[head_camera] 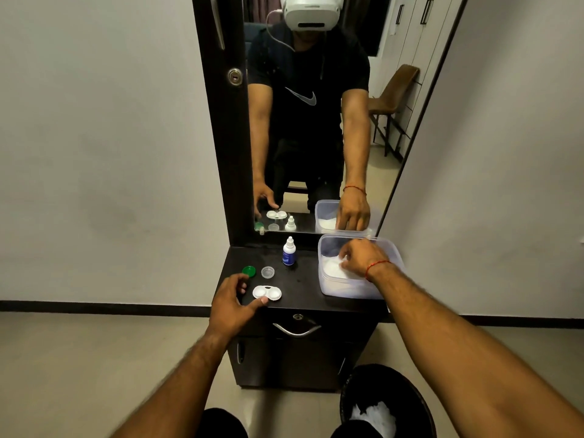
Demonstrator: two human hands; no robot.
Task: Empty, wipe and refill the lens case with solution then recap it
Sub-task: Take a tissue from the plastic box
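Observation:
The white lens case [267, 292] lies uncapped on the dark cabinet top [303, 279], both wells facing up. Its green cap [249, 270] and clear cap [267, 272] sit just behind it. The small solution bottle [288, 251] with a white cap and blue label stands upright further back. My left hand [233, 303] rests at the case's left end, the thumb tip touching its front edge. My right hand [360, 258] reaches into the clear plastic tub [328, 287], fingers curled on the white tissue [331, 267] inside.
A mirror [316, 121] rises behind the cabinet top and reflects the scene. A drawer with a metal handle [296, 330] sits below the top. A black bin [387, 403] holding crumpled white tissue stands on the floor at the lower right.

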